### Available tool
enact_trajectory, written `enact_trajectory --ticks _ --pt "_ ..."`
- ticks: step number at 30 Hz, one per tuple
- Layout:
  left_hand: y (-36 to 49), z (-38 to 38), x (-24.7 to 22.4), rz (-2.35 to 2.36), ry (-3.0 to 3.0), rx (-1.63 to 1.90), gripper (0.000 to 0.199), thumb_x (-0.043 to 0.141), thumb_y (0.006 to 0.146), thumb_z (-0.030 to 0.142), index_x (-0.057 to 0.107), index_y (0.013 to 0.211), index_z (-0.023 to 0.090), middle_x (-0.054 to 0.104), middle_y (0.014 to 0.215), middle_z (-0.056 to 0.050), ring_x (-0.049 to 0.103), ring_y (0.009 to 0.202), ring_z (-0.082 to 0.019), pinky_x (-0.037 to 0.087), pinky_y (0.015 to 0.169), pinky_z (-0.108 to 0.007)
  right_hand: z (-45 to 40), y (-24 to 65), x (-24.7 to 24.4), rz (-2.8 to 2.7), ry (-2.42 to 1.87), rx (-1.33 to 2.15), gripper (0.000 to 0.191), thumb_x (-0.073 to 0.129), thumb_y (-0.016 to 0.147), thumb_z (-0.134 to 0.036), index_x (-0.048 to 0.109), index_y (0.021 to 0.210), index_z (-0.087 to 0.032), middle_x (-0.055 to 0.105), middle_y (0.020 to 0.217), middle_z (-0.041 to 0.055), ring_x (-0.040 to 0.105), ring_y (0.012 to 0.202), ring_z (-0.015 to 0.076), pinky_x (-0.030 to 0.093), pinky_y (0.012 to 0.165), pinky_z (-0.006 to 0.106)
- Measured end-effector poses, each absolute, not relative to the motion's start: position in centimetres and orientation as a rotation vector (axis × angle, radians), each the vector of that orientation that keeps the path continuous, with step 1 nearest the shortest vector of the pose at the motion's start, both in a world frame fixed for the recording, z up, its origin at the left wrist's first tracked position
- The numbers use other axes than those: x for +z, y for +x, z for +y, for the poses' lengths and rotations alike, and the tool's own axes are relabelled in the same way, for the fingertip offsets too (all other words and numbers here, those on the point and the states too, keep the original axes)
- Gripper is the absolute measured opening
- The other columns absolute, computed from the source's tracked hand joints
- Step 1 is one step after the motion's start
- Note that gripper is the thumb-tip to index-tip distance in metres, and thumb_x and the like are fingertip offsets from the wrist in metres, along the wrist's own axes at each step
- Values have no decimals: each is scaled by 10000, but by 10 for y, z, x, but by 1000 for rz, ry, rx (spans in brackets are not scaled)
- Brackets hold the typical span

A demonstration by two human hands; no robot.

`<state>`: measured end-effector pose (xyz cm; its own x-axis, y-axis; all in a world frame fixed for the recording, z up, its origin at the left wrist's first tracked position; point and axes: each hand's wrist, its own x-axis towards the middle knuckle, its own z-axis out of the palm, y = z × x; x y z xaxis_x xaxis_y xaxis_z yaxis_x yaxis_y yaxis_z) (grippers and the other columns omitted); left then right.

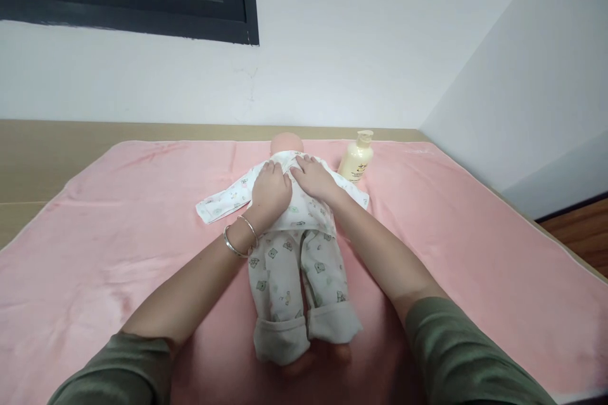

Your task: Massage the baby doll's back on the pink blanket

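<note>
A baby doll point(286, 142) lies stretched out, its smooth bald head at the far end and its feet toward me. It wears a white printed top point(304, 215) and matching pants point(280, 265) with rolled-up cuffs. My left hand point(272, 192) rests on the upper left of the top, its fingers drawn together on the cloth. On the upper right, my right hand point(314, 178) lies with fingers stretched over the fabric and the thumb apart. Small creases show between the hands. Both sleeves spread outward, the left one lying flat. Whether the doll faces up or down cannot be made out.
A pale yellow pump bottle point(356, 159) stands beyond the right sleeve. Under everything is a pink blanket point(118, 234) on a wooden surface point(57, 139). White walls point(342, 44) rise behind and to the right, with a dark-framed window point(237, 6) at upper left.
</note>
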<state>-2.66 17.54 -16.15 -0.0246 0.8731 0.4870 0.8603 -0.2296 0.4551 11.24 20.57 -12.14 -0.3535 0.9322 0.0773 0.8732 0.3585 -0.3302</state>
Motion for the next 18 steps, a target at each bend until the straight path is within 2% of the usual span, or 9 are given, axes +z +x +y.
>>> enact_trajectory --ticks 2,5,9,13,16,18 --pt "-21 170 -159 1887 2215 1109 377 412 910 195 660 1175 94 690 1296 -224 579 1350 -348 426 1193 -513 214 116 -125 -2349 -1589 311 615 310 1037 -425 405 1570 -133 395 1659 161 360 1536 342 298 1250 494" --pt "-24 172 -155 1875 2161 1057 380 393 929 216 673 1163 110 696 1297 -216 588 1344 -340 447 1179 -505 210 114 -124 -2388 -1572 215 596 308 1038 -423 452 1526 -112 467 1603 181 409 1492 361 323 1222 513" --pt "-41 186 -153 1830 2070 1027 432 354 948 268 664 1202 106 679 1346 -212 589 1337 -332 433 1188 -513 185 103 -117 -2443 -1619 79 548 311 1044 -382 537 1410 -43 613 1416 238 541 1336 381 407 1134 496" --pt "-51 194 -154 1782 2035 1067 414 346 953 315 677 1151 163 723 1266 -163 642 1224 -306 478 1132 -492 169 96 -112 -2462 -1568 7 438 314 1033 -288 637 1244 -81 694 1235 223 624 1181 343 472 1045 455" --pt "-45 187 -152 1859 2100 1027 366 349 953 289 679 1047 161 741 1140 -175 663 1156 -322 503 1092 -497 178 101 -111 -2437 -1587 160 421 323 1032 -314 655 1220 -135 709 1237 190 634 1184 327 504 1003 438" --pt "-36 177 -148 1929 2160 999 313 381 939 251 671 1008 158 733 1096 -189 661 1164 -341 503 1092 -506 192 107 -113 -2410 -1592 260 448 337 1030 -371 629 1286 -148 684 1324 178 607 1257 330 500 1026 439"
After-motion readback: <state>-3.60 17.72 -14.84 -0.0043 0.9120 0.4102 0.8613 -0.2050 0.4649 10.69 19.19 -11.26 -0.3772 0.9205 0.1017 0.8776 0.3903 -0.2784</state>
